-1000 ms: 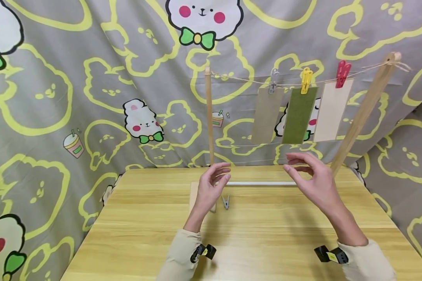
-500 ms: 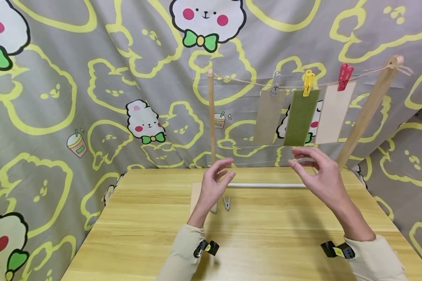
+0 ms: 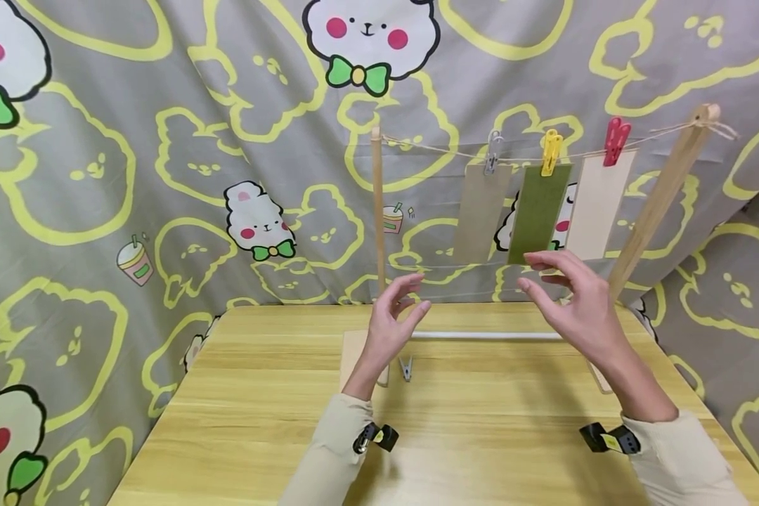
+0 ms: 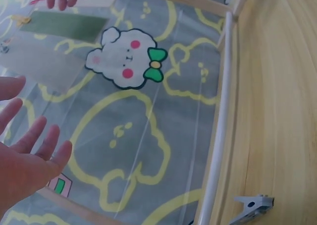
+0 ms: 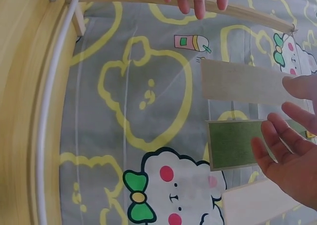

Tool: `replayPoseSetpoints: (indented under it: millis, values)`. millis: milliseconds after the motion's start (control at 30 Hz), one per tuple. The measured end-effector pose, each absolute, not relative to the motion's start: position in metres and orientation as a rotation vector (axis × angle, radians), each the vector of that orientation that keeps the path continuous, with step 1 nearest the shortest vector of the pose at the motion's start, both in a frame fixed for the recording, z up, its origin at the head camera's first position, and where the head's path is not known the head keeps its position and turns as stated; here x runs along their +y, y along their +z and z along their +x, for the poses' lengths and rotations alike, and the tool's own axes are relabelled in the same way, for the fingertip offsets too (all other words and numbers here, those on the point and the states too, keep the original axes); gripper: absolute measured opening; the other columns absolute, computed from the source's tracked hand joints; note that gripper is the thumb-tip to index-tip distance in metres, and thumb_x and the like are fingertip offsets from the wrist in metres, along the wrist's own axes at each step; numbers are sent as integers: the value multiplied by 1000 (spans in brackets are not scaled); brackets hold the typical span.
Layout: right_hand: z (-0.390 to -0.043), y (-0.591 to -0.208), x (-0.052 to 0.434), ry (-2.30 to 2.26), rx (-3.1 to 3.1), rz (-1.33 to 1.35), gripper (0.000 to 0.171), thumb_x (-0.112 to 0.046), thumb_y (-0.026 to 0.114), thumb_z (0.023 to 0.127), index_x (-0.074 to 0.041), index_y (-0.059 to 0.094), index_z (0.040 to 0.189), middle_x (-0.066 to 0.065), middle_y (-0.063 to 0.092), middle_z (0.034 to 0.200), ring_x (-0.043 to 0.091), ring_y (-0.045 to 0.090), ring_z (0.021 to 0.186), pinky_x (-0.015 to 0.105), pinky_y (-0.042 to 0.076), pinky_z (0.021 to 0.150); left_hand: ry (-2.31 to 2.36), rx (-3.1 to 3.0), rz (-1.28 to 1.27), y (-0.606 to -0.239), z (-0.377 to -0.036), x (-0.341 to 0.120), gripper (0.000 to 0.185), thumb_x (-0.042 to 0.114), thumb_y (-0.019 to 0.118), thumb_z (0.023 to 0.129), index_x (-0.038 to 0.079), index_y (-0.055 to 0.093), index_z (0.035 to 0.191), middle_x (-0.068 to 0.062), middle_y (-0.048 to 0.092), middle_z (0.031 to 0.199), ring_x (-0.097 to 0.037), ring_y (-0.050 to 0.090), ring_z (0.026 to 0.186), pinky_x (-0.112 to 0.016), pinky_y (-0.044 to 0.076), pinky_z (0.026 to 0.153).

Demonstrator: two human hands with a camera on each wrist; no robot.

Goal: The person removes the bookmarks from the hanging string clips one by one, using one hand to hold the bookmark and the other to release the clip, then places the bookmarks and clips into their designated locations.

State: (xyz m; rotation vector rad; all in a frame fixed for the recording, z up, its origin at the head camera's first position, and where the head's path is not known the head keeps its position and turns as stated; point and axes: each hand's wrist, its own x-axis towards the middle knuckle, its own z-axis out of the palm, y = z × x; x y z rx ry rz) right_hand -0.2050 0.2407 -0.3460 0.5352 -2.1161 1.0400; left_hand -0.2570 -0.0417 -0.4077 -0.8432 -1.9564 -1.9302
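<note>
Both hands hover above the table in front of a wooden frame, holding nothing. My left hand is near the frame's left post, fingers gently bent and thumb apart. The right hand has the same loose shape, its fingertips overlapping the lower edge of a green card in the head view. That card hangs from a string by a yellow clothespin. To its left a grey-brown card hangs from a grey clothespin; to its right a cream card hangs from a red clothespin.
A loose grey clothespin lies on the wooden table by the frame's left foot. A white rod runs low between the posts. The right post leans behind my right hand. A patterned curtain stands behind.
Both hands have risen and moved slightly to the right, the right one up to the green card's lower edge. The hanging cards and the loose clothespin have stayed put.
</note>
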Motion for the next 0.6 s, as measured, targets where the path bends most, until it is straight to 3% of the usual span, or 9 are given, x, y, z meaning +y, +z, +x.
replayPoseSetpoints:
  millis: [167,600]
  values:
    - [-205,-338,240,1041,-2130,517,43,4,78,86,-1,67,128,10,68,121,-2,58,105,8,48,90,-1931,-1957,-853,-406,-261,-39,46,0,71,93,1,59,137,-10,61,138,-26,56,125,-52,47,106]
    - [-214,-321,243,994,-2121,547,43,5,78,86,3,65,127,12,68,118,11,61,105,10,50,88,-1973,-1903,-886,-403,-269,-30,50,-6,69,92,-1,56,140,-22,55,144,-35,55,128,-57,46,106]
